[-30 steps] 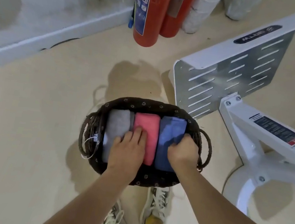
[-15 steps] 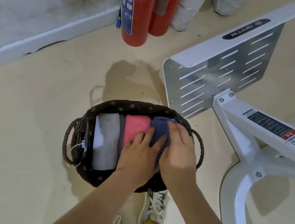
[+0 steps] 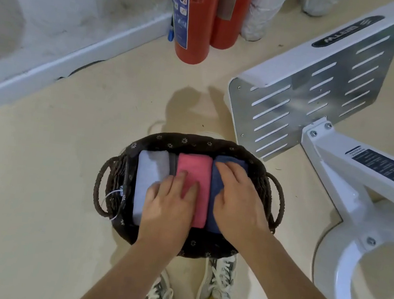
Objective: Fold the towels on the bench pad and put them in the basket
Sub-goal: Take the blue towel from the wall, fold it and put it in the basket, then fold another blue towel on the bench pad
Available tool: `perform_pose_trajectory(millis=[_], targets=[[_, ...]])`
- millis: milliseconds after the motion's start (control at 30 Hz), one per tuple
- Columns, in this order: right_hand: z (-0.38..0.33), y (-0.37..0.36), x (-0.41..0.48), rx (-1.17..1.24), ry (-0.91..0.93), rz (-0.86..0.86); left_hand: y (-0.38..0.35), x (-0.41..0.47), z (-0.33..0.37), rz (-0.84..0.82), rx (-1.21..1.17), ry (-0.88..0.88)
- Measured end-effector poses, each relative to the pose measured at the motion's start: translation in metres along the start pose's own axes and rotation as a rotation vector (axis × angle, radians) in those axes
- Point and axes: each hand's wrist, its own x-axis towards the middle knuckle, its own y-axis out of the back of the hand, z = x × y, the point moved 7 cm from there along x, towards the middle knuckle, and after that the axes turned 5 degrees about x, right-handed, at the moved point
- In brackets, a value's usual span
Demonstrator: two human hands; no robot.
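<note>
A dark woven basket (image 3: 193, 142) with two loop handles sits on the beige floor. Inside it lie three folded towels side by side: a light grey towel (image 3: 150, 168) on the left, a pink towel (image 3: 195, 167) in the middle and a blue towel (image 3: 213, 196) on the right. My left hand (image 3: 168, 206) presses flat on the near ends of the grey and pink towels. My right hand (image 3: 238, 200) lies flat on the blue towel and covers most of it.
A white metal bench frame (image 3: 321, 95) with a slotted plate and curved foot stands close to the basket's right. Two red fire extinguishers (image 3: 194, 17) stand by the wall at the back. My sneakers (image 3: 218, 278) are just behind the basket.
My left hand has slid left from the pink and blue towels onto the grey and pink ones. My right hand has flattened on the blue towel, after being curled at its right edge a second ago.
</note>
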Motion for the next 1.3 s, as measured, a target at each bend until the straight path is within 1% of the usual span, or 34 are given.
perform_pose_trajectory(millis=[100, 133, 167, 233, 300, 400, 467, 567, 667, 733, 767, 867, 933, 1067, 1200, 1300], targets=[[0.018, -0.014, -0.004, -0.013, -0.135, -0.164, 0.007, -0.007, -0.028, 0.09, -0.12, 0.189], [0.022, -0.017, -0.004, -0.015, -0.154, -0.193, 0.005, -0.009, -0.033, 0.086, -0.154, 0.23], [0.023, -0.018, -0.003, -0.01, -0.164, -0.207, -0.001, -0.011, -0.034, 0.053, -0.153, 0.236], [0.018, -0.019, -0.001, -0.002, -0.165, -0.218, -0.013, -0.01, -0.029, -0.023, -0.078, 0.175], [0.011, -0.02, -0.001, 0.028, -0.173, -0.254, -0.018, -0.005, -0.027, -0.085, -0.037, 0.167], [0.001, 0.003, -0.007, 0.194, -0.262, -0.219, -0.001, 0.001, -0.028, -0.094, -0.148, 0.143], [-0.013, 0.031, -0.014, 0.304, -0.313, -0.16, 0.028, -0.003, -0.028, -0.08, -0.257, 0.127], [-0.057, 0.081, -0.031, 0.438, -0.289, -0.089, 0.102, -0.025, -0.026, -0.034, -0.426, 0.185], [-0.113, 0.142, -0.059, 0.523, -0.202, -0.059, 0.198, -0.056, -0.017, -0.012, -0.64, 0.235], [-0.154, 0.187, -0.084, 0.592, -0.164, -0.079, 0.27, -0.081, -0.016, 0.053, -0.724, 0.281], [-0.176, 0.21, -0.098, 0.625, -0.149, -0.095, 0.307, -0.094, -0.017, 0.118, -0.742, 0.291], [-0.246, 0.28, -0.142, 0.728, -0.074, -0.123, 0.413, -0.141, -0.018, 0.298, -0.763, 0.287], [-0.295, 0.322, -0.169, 0.779, -0.002, -0.137, 0.475, -0.173, -0.023, 0.4, -0.735, 0.271], [-0.388, 0.38, -0.215, 0.842, 0.166, -0.159, 0.582, -0.233, -0.039, 0.548, -0.723, 0.248], [-0.468, 0.401, -0.241, 0.928, 0.258, -0.166, 0.653, -0.281, -0.075, 0.737, -0.646, 0.206], [-0.53, 0.393, -0.256, 0.961, 0.314, -0.172, 0.688, -0.311, -0.117, 0.802, -0.609, 0.203]])
